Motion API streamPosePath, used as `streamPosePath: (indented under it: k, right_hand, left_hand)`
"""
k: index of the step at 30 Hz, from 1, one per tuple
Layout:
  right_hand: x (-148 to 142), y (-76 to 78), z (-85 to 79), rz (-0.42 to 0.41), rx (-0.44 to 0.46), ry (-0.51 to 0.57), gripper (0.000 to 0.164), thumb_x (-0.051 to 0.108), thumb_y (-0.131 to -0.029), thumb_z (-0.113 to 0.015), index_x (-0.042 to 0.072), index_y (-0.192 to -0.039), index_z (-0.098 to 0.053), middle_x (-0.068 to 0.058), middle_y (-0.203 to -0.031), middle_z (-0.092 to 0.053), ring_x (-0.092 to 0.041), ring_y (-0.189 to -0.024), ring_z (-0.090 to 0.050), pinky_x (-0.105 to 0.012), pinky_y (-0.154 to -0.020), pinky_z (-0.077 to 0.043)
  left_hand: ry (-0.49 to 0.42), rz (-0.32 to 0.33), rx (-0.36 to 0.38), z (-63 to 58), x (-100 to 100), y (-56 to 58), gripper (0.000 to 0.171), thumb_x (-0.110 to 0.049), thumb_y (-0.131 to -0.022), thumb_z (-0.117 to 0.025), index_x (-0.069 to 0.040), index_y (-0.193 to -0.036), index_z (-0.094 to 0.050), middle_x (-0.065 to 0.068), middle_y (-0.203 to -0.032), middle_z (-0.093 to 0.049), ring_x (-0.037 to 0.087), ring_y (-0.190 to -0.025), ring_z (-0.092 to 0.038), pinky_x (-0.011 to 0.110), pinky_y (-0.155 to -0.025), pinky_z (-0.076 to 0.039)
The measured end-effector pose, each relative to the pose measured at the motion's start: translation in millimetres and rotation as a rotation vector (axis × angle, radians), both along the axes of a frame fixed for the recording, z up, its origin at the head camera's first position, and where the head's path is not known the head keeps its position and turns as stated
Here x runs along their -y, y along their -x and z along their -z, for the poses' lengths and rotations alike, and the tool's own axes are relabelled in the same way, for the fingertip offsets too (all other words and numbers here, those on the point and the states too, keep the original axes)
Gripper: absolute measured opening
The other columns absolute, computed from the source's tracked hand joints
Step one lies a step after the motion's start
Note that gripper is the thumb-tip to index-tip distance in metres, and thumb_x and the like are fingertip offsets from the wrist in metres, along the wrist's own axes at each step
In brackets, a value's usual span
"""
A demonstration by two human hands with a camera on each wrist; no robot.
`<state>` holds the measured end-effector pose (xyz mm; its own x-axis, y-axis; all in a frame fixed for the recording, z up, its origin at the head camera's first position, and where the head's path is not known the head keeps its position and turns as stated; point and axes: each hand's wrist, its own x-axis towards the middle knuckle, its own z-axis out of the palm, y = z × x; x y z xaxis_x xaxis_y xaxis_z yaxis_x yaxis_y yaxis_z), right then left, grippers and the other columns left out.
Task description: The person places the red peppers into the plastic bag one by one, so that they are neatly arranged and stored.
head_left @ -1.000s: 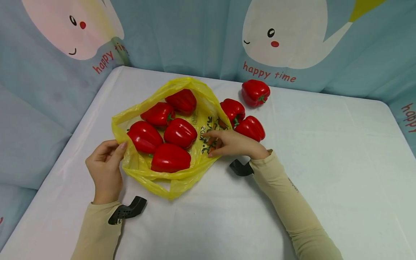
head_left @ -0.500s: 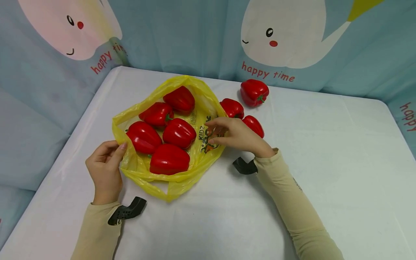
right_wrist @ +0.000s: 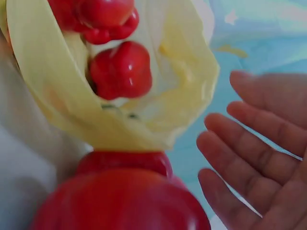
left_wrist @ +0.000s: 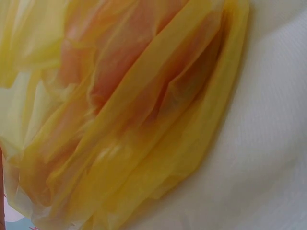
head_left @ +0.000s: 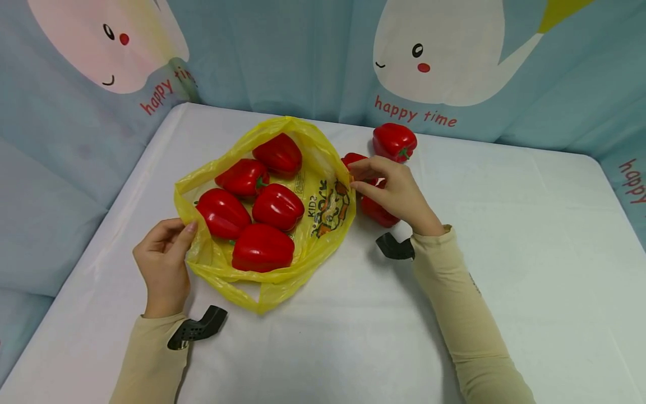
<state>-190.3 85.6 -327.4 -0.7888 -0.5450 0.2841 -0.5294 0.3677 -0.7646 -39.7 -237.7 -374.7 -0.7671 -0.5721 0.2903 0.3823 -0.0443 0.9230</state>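
Note:
A yellow plastic bag (head_left: 308, 269) lies with its mouth wide, and several red bell peppers (head_left: 262, 248) rest inside it. My left hand (head_left: 164, 264) pinches the bag's left rim between thumb and fingers. The left wrist view is filled by crumpled bag film (left_wrist: 144, 153). Just outside the right rim, my right hand (head_left: 396, 191) hovers over two red bell peppers, a nearer one (head_left: 381, 213) and a farther one (head_left: 354, 159), partly covering both. Its fingers (right_wrist: 240, 163) are spread and hold nothing in the right wrist view, beside a large close pepper (right_wrist: 124, 201).
Another red bell pepper (head_left: 395, 141) sits behind my right hand, near the back edge of the white table (head_left: 504, 269). A blue curtain (head_left: 303, 62) with whale prints hangs behind. Black cameras jut from both wrists, one at the left sleeve (head_left: 202, 328).
My right hand has come out of the bag's mouth, moving right and slightly back over the peppers outside. The printed lettering inside the bag is now uncovered. My left hand keeps its place.

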Motion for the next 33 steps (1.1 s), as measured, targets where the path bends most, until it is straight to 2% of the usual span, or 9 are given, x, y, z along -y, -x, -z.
streamPosePath:
  k: [6,11,15,19,25,33]
  right_hand:
    - [-12.5,7.6,3.8,0.154,0.053,-0.022,0.029,0.01,-0.087,-0.068,0.0,-0.114,-0.062,-0.012,-0.111,-0.065,-0.025,-0.098,-0.063,-0.043,-0.088,-0.05]
    - [-22.9,14.9,8.5,0.227,0.102,-0.027,0.029,0.01,-0.088,-0.066,0.0,-0.115,-0.062,-0.015,-0.11,-0.065,-0.027,-0.098,-0.061,-0.043,-0.09,-0.048]
    - [-27.9,18.6,10.7,0.275,0.169,-0.067,0.029,0.014,-0.088,-0.066,0.001,-0.114,-0.063,-0.014,-0.108,-0.065,-0.026,-0.094,-0.061,-0.037,-0.085,-0.051]
    - [-33.2,22.0,11.4,0.27,0.234,-0.125,0.03,0.019,-0.087,-0.068,0.002,-0.112,-0.065,-0.013,-0.106,-0.065,-0.025,-0.093,-0.062,-0.037,-0.082,-0.052]
    - [-43.3,24.2,7.8,0.208,0.294,-0.208,0.037,0.025,-0.086,-0.07,0.003,-0.115,-0.063,-0.011,-0.109,-0.063,-0.023,-0.1,-0.058,-0.041,-0.086,-0.05]
    - [-49.3,23.7,5.9,0.114,0.388,-0.284,0.042,0.027,-0.09,-0.064,0.002,-0.123,-0.058,-0.014,-0.116,-0.06,-0.028,-0.107,-0.053,-0.04,-0.085,-0.049]
  left_hand:
    - [-0.01,0.005,-0.011,0.7,0.0,0.6,0.003,0.009,-0.082,-0.065,0.009,-0.084,-0.068,0.006,-0.075,-0.066,0.011,-0.06,-0.049,0.015,-0.059,-0.045]
    - [-0.01,0.008,-0.008,0.9,0.1,0.6,0.004,0.009,-0.082,-0.065,0.008,-0.084,-0.069,0.006,-0.075,-0.065,0.012,-0.059,-0.049,0.015,-0.059,-0.045]
    - [-0.002,0.011,-0.004,1.0,-0.1,0.4,0.004,0.009,-0.082,-0.065,0.009,-0.084,-0.068,0.006,-0.075,-0.065,0.011,-0.059,-0.049,0.014,-0.059,-0.045]
    - [-0.007,0.018,-0.012,1.1,-0.6,0.5,0.004,0.009,-0.082,-0.065,0.009,-0.085,-0.068,0.006,-0.075,-0.065,0.011,-0.059,-0.049,0.014,-0.059,-0.045]
    - [-0.02,0.023,-0.022,1.2,-1.2,0.8,0.004,0.009,-0.082,-0.065,0.009,-0.085,-0.068,0.007,-0.075,-0.066,0.011,-0.06,-0.051,0.015,-0.06,-0.046]
    - [-0.031,0.022,-0.026,1.5,-1.5,1.3,0.004,0.01,-0.082,-0.065,0.01,-0.084,-0.068,0.007,-0.075,-0.066,0.011,-0.06,-0.051,0.015,-0.059,-0.046]
